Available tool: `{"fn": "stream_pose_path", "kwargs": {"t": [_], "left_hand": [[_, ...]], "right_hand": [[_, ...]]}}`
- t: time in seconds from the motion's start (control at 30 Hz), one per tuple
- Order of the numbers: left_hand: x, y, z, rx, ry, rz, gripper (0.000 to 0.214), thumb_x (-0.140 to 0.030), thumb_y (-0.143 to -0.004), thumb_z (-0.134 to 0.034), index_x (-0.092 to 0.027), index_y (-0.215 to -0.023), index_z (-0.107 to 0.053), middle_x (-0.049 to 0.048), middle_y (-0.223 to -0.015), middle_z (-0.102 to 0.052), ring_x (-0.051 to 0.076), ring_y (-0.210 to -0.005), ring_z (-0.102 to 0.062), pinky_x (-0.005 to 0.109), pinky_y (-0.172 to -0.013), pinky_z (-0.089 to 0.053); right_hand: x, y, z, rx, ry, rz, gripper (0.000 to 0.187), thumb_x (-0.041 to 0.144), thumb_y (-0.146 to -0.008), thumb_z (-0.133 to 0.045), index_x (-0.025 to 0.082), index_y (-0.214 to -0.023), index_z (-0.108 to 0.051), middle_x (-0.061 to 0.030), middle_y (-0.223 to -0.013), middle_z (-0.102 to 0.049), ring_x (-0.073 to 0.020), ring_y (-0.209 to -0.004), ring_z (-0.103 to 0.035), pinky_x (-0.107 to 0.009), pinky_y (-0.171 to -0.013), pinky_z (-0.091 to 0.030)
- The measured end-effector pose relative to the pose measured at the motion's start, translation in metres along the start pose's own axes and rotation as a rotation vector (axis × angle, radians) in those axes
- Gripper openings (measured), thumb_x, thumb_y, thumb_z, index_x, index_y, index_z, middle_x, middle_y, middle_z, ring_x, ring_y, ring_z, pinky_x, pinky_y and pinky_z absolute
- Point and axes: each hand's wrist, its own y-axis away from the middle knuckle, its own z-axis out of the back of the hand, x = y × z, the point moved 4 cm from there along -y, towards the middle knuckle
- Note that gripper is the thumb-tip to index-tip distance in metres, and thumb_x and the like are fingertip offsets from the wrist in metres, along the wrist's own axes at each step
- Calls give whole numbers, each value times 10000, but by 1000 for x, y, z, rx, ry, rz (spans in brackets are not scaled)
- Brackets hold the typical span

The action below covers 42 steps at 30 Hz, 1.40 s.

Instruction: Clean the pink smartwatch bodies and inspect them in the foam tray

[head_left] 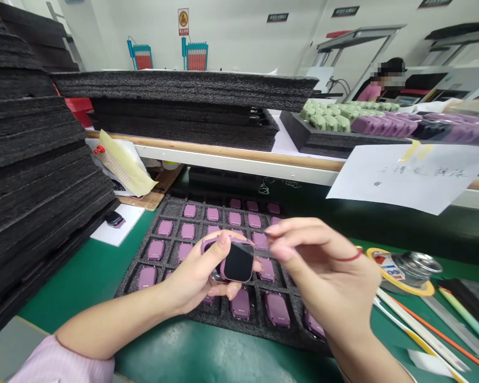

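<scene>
My left hand is closed around a smartwatch body with a black screen and a purple rim. Its screen faces up towards me, and another purple edge shows under my thumb; whether that is a second piece I cannot tell. Just to the right, my right hand pinches what looks like a thin clear film near the watch's upper corner. Below both hands lies a black foam tray with purple watch casings in its pockets. My hands hide part of the tray.
Tall stacks of black foam rise on the left. A shelf crosses behind, bearing green casings and purple ones. At right are a metal-topped jar, a tape roll and several slim tools. A person is in the background.
</scene>
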Motion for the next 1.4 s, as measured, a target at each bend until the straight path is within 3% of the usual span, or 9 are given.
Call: {"fn": "stream_pose_path", "kwargs": {"t": [0.13, 0.27, 0.37, 0.53, 0.77, 0.93, 1.13, 1.23, 1.4], "left_hand": [[2, 2, -1, 44, 151, 92, 519, -643, -810, -707, -176, -1020, -623, 55, -845, -747, 64, -468, -579, 141, -388, -291], [2, 1, -1, 94, 220, 102, 513, -633, -793, -732, -170, -998, -646, 67, -830, -758, 87, -479, -600, 160, -401, -309], [3, 1, -1, 127, 226, 96, 459, -608, -843, -693, -174, -988, -657, 73, -833, -762, 96, -490, -609, 169, -414, -327], [3, 2, -2, 150, 213, 69, 454, -610, -859, -670, -177, -992, -657, 78, -849, -759, 94, -479, -598, 177, -416, -331], [-1, 3, -6, 107, 185, 90, 449, -592, -833, -706, -163, -944, -637, -5, -656, -613, 70, -428, -527, 156, -382, -292], [0, 5, -5, 1, 178, 133, 543, -624, -710, -801, -158, -920, -617, 7, -789, -603, 43, -478, -486, 139, -390, -311], [1, 4, -2, -26, 81, 49, 587, -700, -698, -765, -163, -846, -579, -48, -656, -504, 26, -454, -357, 139, -393, -273], [2, 3, -3, -17, 16, 12, 557, -669, -718, -770, -165, -822, -560, -55, -632, -478, 35, -472, -354, 146, -400, -242], [2, 1, -2, -78, 88, 41, 522, -619, -735, -790, -148, -805, -576, -44, -628, -520, 15, -429, -330, 150, -386, -201]], "right_hand": [[-5, 0, 13, -235, -214, -118, 98, 207, -902, -729, 231, -822, -677, 3, -897, -746, -109, -602, -701, -273, -631, -617], [2, -2, 19, -326, -167, -25, 160, 143, -867, -757, 258, -961, -698, -17, -1073, -770, -212, -1018, -752, -427, -962, -620], [7, -1, 23, -348, -45, 80, 349, 49, -816, -767, 271, -1080, -712, -4, -1079, -771, -212, -996, -754, -429, -946, -634], [13, 4, 26, -74, 258, 244, 350, 21, -783, -765, 290, -1007, -758, 2, -916, -788, -231, -860, -768, -403, -766, -661], [35, 14, 15, 358, 332, 383, 302, 94, -917, -658, 246, -1165, -739, -31, -1086, -787, -206, -1017, -741, -311, -901, -628], [33, 23, 7, 428, 231, 278, 371, 246, -1073, -384, 309, -1286, -681, -9, -1138, -775, -178, -1093, -717, -297, -945, -609], [31, 14, -10, 363, 416, 469, 342, 205, -810, -799, 251, -1131, -691, -2, -877, -781, -200, -775, -696, -374, -790, -588], [23, 10, -18, 354, 407, 329, 581, 375, -786, -841, 199, -1285, -601, -21, -813, -701, -181, -697, -619, -348, -658, -539], [14, 7, -15, 362, 268, 190, 513, 346, -786, -845, 228, -1218, -594, -26, -936, -691, -175, -823, -625, -312, -719, -536]]}}
